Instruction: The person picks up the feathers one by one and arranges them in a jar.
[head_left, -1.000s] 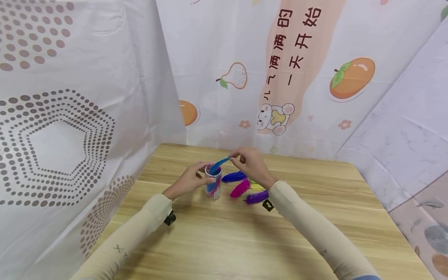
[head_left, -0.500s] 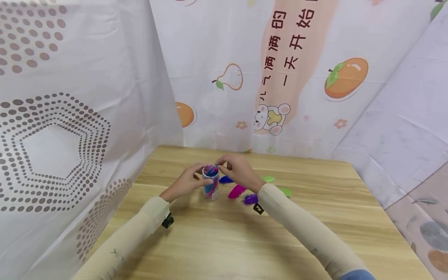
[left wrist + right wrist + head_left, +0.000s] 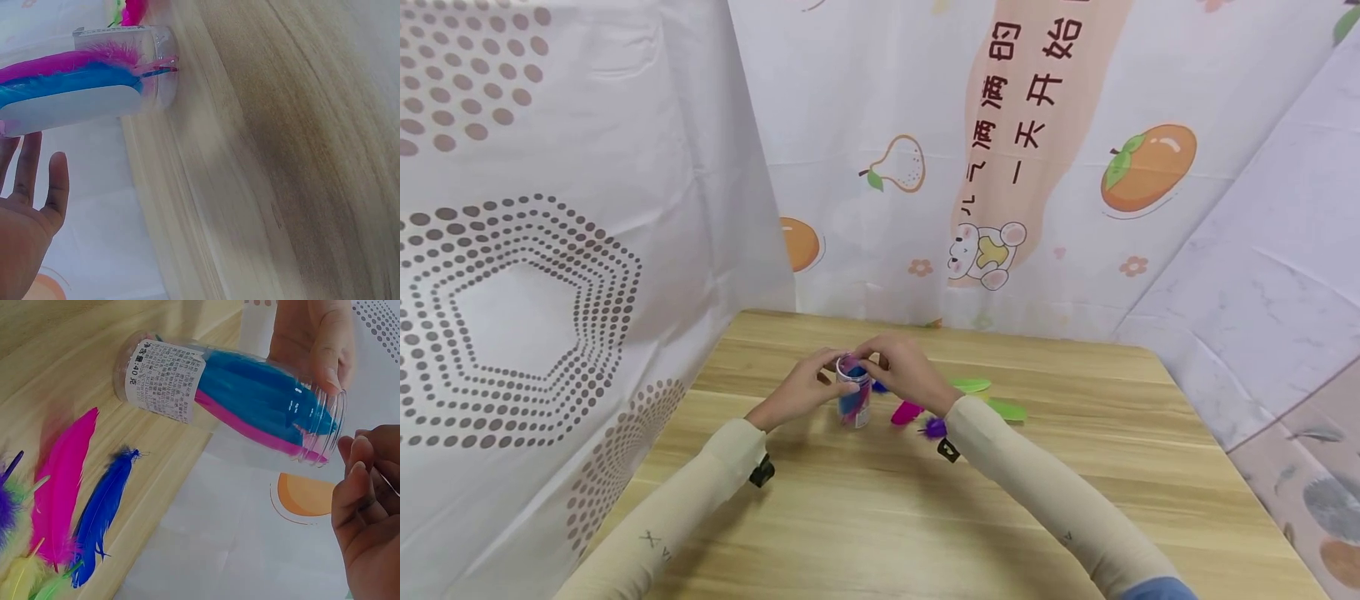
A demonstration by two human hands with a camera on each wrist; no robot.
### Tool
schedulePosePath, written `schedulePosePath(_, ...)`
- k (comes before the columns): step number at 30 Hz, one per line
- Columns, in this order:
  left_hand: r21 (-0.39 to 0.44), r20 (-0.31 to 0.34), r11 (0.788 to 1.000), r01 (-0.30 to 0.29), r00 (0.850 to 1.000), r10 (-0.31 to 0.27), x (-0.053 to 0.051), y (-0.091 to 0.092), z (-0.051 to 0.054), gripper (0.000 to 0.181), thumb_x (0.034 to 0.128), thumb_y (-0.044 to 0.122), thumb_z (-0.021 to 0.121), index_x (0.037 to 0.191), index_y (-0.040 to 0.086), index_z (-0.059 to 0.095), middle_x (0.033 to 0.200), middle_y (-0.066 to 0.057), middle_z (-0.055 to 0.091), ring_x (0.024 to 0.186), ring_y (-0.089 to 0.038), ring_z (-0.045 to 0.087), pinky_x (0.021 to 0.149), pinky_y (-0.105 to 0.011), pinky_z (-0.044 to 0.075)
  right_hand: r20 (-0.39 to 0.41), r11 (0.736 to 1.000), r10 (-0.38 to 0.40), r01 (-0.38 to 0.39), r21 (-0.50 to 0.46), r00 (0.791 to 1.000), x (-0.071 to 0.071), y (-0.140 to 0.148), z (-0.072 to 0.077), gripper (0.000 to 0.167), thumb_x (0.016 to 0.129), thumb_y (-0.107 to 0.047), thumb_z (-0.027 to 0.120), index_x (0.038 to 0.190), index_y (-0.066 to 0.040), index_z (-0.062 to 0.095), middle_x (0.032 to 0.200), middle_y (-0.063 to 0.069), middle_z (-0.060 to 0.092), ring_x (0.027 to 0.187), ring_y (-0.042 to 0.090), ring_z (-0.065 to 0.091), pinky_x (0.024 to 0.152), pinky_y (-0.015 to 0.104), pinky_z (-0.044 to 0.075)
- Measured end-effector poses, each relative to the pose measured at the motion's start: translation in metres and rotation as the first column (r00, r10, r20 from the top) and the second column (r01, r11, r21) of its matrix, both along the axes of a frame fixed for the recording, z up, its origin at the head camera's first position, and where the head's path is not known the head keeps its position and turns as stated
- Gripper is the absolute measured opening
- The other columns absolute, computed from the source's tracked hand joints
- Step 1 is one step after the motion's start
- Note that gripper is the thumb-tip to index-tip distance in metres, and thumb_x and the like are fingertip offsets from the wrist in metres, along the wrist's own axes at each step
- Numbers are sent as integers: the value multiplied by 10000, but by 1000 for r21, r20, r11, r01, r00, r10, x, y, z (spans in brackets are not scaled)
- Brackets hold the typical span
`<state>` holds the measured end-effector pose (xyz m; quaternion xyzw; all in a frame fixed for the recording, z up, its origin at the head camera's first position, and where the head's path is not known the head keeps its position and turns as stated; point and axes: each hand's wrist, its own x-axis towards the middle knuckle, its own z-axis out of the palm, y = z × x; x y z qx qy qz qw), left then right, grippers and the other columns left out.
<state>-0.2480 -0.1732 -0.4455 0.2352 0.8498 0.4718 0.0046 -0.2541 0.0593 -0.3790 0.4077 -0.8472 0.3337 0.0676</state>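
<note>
A clear jar (image 3: pixel 854 402) stands upright on the table, with blue (image 3: pixel 250 384) and pink feathers (image 3: pixel 234 425) inside and a printed label on its side. My left hand (image 3: pixel 797 393) grips it near the top, thumb at the front. At its mouth is my right hand (image 3: pixel 906 372), fingers bent; in the right wrist view the fingertips (image 3: pixel 356 447) are by the rim and no feather shows between them. Beside the jar lie a magenta feather (image 3: pixel 65 481), a dark blue feather (image 3: pixel 106 512) and a purple feather (image 3: pixel 935 428).
Green feathers (image 3: pixel 1007 410) lie right of the jar, partly behind my right wrist. In the right wrist view a yellow feather (image 3: pixel 20 578) lies near the magenta one. The wooden table (image 3: pixel 880 517) meets a printed cloth (image 3: pixel 850 283) at its back edge.
My right hand has moved left and down to the jar's mouth. The blue feather it pinched above the jar has gone down inside. My left hand keeps its grip.
</note>
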Motion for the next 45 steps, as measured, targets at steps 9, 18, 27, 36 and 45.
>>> schedulePosePath(9, 9, 6, 1000, 2, 1000, -2, 4, 4, 8, 527, 956, 410, 744, 1434, 258, 583, 1232, 28, 615, 1114, -197, 557, 935, -445, 499, 2, 993, -117, 117, -26, 993, -1, 16, -4, 183, 1024, -138, 662, 1182, -82, 737, 761, -19, 619, 557, 84, 467, 489, 244, 394)
schedulePosePath(18, 9, -8, 1000, 2, 1000, -1, 1, 3, 6, 549, 954, 369, 757, 1447, 206, 581, 1231, -32, 623, 1126, -236, 558, 948, -494, 503, -22, 986, -158, 157, -49, 987, -9, 47, -13, 150, 1012, -122, 675, 1140, -85, 744, 872, -25, 677, 576, 73, 461, 525, 254, 404)
schedulePosePath(27, -2, -23, 1000, 1, 1000, -2, 0, 1, 3, 535, 952, 418, 748, 1429, 236, 590, 1212, 40, 623, 1107, -182, 570, 920, -421, 517, 11, 975, -217, 217, -38, 976, -14, 88, -29, 142, 1011, -116, 677, 1126, -81, 753, 733, -19, 603, 540, 90, 432, 522, 271, 392)
schedulePosePath(36, 5, -24, 1000, -6, 1000, 6, 0, 0, 1, 528, 944, 457, 745, 1414, 263, 600, 1195, 55, 621, 1105, -180, 574, 921, -429, 517, 27, 962, -271, 271, -13, 962, -11, 122, -38, 139, 1018, -130, 669, 1126, -97, 749, 905, 21, 706, 567, 123, 452, 537, 280, 401)
schedulePosePath(45, 5, -17, 1000, 6, 1000, -6, 0, 1, 2, 539, 957, 452, 731, 1430, 238, 583, 1245, 43, 616, 1124, -189, 561, 935, -438, 511, -3, 941, -339, 339, 19, 941, -9, 150, -52, 123, 992, -119, 705, 1102, -101, 756, 967, 10, 731, 561, 92, 463, 533, 274, 418)
